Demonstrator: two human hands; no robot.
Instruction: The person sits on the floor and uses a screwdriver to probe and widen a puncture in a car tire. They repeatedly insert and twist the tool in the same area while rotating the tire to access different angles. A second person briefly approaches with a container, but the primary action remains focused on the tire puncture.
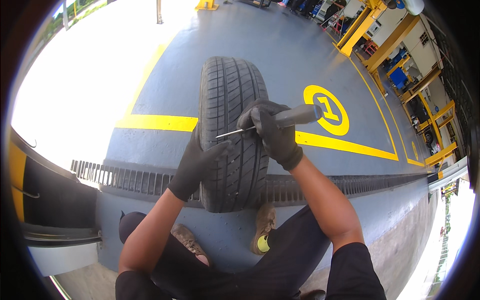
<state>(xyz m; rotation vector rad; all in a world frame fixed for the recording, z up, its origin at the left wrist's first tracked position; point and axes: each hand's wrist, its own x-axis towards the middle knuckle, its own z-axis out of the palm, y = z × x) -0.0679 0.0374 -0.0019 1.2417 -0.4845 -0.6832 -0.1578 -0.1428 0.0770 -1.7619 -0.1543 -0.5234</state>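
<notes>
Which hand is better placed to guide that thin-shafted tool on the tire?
Probably the right hand: it holds the tool, pointed across the tire, while the left hand rests against the tire.

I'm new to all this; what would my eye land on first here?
Probably the big black tyre standing upright mid-picture, tread facing you, with the left hand's gloved fingers against its left side. Next, the thin-shafted tool in the right hand's fingers, its shaft crossing the tread. Then the bright yellow circled marking on the floor, beyond them to the right.
</notes>
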